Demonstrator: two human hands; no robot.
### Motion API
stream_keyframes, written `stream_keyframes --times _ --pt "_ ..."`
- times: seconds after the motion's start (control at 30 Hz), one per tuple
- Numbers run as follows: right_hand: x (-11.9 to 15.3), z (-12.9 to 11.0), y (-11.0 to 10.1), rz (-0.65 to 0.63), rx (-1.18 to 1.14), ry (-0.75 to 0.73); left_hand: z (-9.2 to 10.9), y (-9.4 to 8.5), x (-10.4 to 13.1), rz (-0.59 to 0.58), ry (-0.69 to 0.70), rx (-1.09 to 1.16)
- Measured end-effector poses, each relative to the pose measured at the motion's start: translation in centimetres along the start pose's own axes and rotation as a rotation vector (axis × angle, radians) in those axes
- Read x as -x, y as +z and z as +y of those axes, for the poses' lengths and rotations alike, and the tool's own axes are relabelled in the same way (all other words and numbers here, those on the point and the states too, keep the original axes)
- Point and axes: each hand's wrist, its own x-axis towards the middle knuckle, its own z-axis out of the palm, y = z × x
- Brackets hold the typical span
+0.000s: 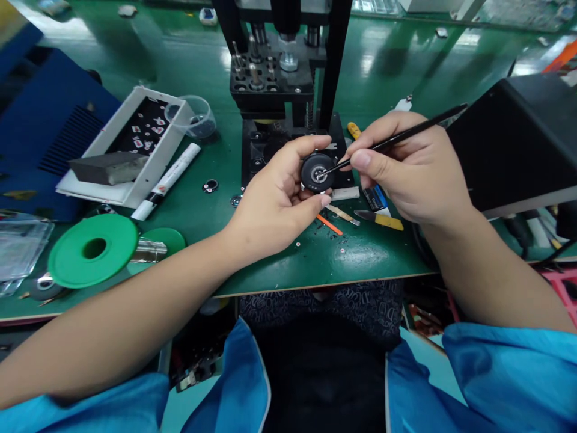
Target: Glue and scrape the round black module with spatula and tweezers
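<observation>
- I watch from my remote seat as the left hand (265, 207) pinches a round black part (306, 175) by its rim, thumb below and fingers above, apparently so its metallic centre faces up unobstructed.
- My right hand (419, 168) grips a slim black pointed tool (406, 133) like a pen, fingertips near the working end, which I judge favours fine control; the tip meets the part's centre, or nearly so.
- The part is held up in front of the black bench press (270, 93), between both hands, probably to bring it close to my view.
- On the green bench (270, 264), a yellow-handled blade (388, 222) lies below the right hand, within easy reach.
- To the left, a white tray (133, 195) holds small pieces and a grey block (103, 168), perhaps a weight; a marker (175, 174) lies beside it, and a green spool (119, 240) sits nearer me.
</observation>
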Motion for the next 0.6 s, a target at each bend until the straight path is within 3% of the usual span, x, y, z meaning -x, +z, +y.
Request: stream_keyframes --times 0.6 --pt "-0.14 0.24 0.15 0.025 -0.096 0.041 0.41 -0.01 -0.36 0.056 -0.023 -0.057"
